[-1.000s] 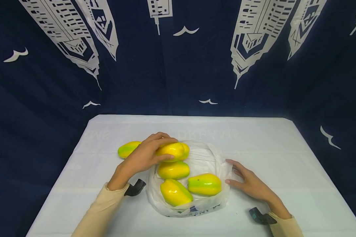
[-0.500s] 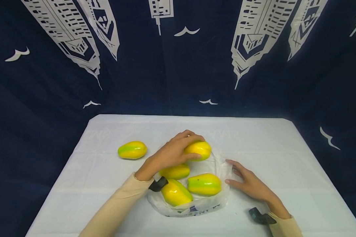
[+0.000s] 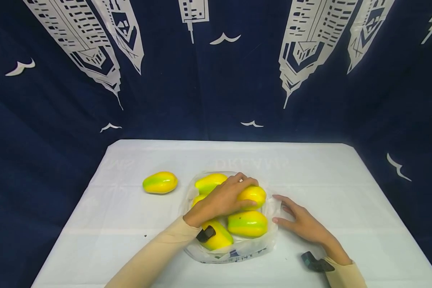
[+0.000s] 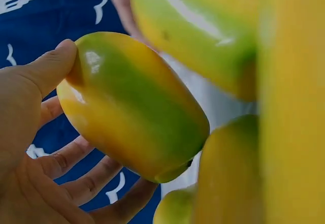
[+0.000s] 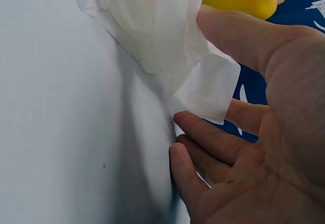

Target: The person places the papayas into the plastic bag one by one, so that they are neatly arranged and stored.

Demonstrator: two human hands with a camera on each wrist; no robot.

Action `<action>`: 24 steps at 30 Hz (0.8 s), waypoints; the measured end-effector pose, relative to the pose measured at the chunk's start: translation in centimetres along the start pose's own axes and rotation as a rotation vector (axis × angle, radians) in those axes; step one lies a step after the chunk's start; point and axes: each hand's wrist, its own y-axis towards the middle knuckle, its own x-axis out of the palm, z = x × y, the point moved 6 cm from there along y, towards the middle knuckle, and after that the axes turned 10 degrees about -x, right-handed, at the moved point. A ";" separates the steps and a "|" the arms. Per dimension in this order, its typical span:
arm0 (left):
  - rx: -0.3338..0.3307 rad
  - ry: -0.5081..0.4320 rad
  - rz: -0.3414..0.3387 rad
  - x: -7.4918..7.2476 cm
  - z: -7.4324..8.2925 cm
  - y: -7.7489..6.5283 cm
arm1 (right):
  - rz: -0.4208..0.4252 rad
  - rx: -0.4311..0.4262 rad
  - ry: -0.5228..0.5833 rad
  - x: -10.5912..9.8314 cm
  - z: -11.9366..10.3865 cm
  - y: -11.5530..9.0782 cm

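My left hand [image 3: 225, 198] grips a yellow-green papaya [image 3: 253, 198] over the right part of a white plastic bag [image 3: 245, 252]. Thumb and fingers lie on opposite sides of this papaya [image 4: 132, 107] in the left wrist view. Several more papayas lie in the bag: one at the back [image 3: 209, 183], a front right papaya [image 3: 247, 224], and others partly hidden by my left hand and wrist. My right hand [image 3: 302, 222] is at the bag's right edge, fingers spread and relaxed. In the right wrist view its thumb touches the thin bag [image 5: 162, 36].
One papaya [image 3: 160, 182] lies on the white table [image 3: 93, 224], outside the bag to the left. A dark blue cloth [image 3: 201, 92] with white prints hangs behind the table. Dark wrist devices show at both sleeves.
My left hand has carried its papaya rightward, then toward me, above the bag. The papaya at the bag's back left is now uncovered. My right hand has stayed at the bag's edge.
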 end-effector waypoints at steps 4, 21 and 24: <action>-0.004 0.079 -0.028 1.1 0.3 0.4 | -0.003 0.020 -0.005 0.0 0.0 -0.1; -0.118 0.221 -0.239 2.1 0.2 -0.1 | 0.001 -0.004 -0.026 -0.1 -0.2 0.0; -0.133 0.234 -0.279 2.3 0.1 -0.3 | 0.001 0.000 -0.031 0.0 -0.2 0.0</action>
